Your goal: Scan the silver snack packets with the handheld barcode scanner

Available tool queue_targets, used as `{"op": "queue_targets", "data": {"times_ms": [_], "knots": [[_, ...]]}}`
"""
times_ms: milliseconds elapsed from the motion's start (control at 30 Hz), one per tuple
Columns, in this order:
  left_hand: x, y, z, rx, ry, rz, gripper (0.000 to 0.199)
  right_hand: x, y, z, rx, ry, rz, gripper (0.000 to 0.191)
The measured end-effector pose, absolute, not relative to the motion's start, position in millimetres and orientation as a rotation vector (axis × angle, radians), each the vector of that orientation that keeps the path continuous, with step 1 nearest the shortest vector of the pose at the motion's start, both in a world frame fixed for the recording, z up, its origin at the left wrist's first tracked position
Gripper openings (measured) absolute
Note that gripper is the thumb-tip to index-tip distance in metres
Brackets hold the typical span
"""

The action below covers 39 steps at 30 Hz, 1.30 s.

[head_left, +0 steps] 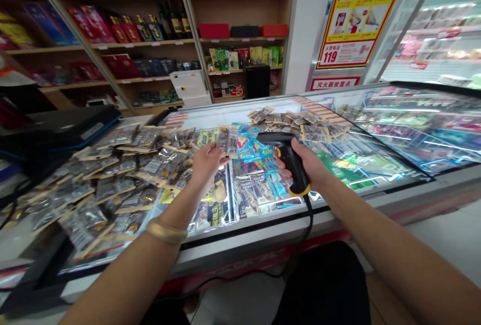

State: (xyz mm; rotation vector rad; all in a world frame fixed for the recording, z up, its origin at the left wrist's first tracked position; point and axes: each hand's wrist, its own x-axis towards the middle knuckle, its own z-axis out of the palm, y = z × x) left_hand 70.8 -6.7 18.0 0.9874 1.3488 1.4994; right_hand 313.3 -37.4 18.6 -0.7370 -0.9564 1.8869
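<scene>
In my right hand (306, 165) is a black barcode scanner (291, 157) with yellow trim; its cable hangs from the handle. The scanner's head points left. My left hand (208, 162) pinches the edge of a small clear packet (228, 140) with dark contents and a tan border. A bright blue packet (253, 144) shows between that packet and the scanner; I cannot tell whether it lies on the glass. To the left of my left hand spreads a large heap of similar packets (150, 159). A smaller pile of packets (293, 120) sits beyond the scanner.
The piles rest on the glass lid of a chest freezer (274, 217) holding colourful ice cream packs (250, 195). The scanner cable (308, 225) loops down past the front edge. Behind stand shelves (240, 14) of boxes and bottles. A wall poster (361, 14) hangs at right.
</scene>
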Motion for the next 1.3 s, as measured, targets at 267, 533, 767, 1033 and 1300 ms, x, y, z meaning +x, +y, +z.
{"op": "queue_targets", "data": {"times_ms": [267, 533, 767, 1033, 1300], "knots": [[59.8, -8.4, 11.3, 0.868, 1.388, 1.581, 0.018, 259.8, -29.9, 15.1, -0.798, -1.026, 2.063, 0.052], [61.3, -6.7, 12.5, 0.917, 1.393, 1.56, 0.024, 265.9, -27.8, 7.4, -0.756, -1.04, 2.043, 0.054], [59.4, -6.1, 9.9, 0.954, 1.383, 1.546, 0.019, 266.3, -28.8, 5.0, -0.749, -1.022, 2.046, 0.051], [59.0, -8.8, 5.4, 1.065, 1.323, 1.547, 0.047, 270.2, -32.2, 2.4, -0.655, -0.977, 2.05, 0.052], [-10.1, -16.7, 56.9, 1.381, 1.399, 1.77, 0.045, 255.3, -27.6, 9.0, -0.616, -0.986, 2.021, 0.055]]}}
